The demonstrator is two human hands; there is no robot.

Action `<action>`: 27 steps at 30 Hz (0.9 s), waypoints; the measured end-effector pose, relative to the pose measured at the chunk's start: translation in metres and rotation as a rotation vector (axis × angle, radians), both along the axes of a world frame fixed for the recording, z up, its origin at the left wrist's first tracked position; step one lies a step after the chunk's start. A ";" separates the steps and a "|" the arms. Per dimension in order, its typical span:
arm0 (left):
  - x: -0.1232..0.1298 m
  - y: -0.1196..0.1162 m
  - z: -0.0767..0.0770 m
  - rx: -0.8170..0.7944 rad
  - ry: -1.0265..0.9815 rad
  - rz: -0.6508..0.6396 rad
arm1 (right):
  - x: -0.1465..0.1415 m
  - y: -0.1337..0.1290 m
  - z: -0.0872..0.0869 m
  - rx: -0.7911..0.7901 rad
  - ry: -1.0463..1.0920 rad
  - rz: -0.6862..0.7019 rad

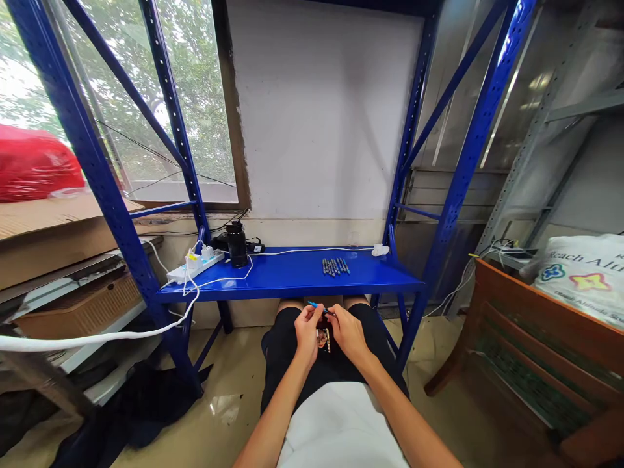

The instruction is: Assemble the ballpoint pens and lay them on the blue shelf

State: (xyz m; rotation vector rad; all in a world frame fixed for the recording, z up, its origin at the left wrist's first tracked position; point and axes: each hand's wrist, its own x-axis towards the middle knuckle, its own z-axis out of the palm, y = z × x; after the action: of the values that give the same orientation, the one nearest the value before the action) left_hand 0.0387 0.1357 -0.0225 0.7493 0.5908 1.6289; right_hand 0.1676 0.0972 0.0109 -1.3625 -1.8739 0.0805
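Both hands down in my lap, working a pen.

My left hand (307, 323) and right hand (347, 327) both pinch the slim blue plastic pen (320, 307); small dark card (322, 338) sits between them.

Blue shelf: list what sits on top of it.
On the blue shelf: a white power strip, black bottle, white cable, and row of small bits. The bottle hides whatever is behind it.

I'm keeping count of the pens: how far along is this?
Done: nothing shows as finished. In hand: the left hand and right hand hold one blue pen over the lap. Left: a row of pens lies on the blue shelf, untouched.
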 end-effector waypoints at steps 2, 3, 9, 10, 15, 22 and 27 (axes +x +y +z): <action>-0.003 0.002 -0.001 -0.004 -0.008 0.029 | 0.001 0.000 0.000 -0.019 0.032 0.003; -0.004 0.002 -0.002 -0.004 -0.008 0.032 | 0.001 0.000 -0.001 -0.027 0.036 0.009; -0.007 -0.001 -0.002 0.002 -0.007 -0.007 | -0.002 -0.001 -0.002 0.013 -0.057 0.018; -0.007 -0.001 -0.002 -0.006 -0.011 0.007 | -0.001 -0.001 -0.002 0.017 -0.074 0.001; -0.012 0.001 -0.001 -0.054 -0.074 0.078 | 0.005 0.003 -0.004 0.054 -0.131 -0.089; -0.014 0.001 0.000 -0.008 -0.133 0.099 | 0.007 0.003 -0.002 0.086 -0.147 -0.109; -0.014 0.002 -0.002 0.004 -0.136 0.090 | 0.007 0.004 -0.006 0.084 -0.140 -0.103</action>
State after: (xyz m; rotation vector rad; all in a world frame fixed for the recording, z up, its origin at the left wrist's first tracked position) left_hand 0.0244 0.1375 -0.0243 0.6166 0.5299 1.7492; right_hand 0.1746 0.1016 0.0053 -1.4351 -1.8951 -0.1479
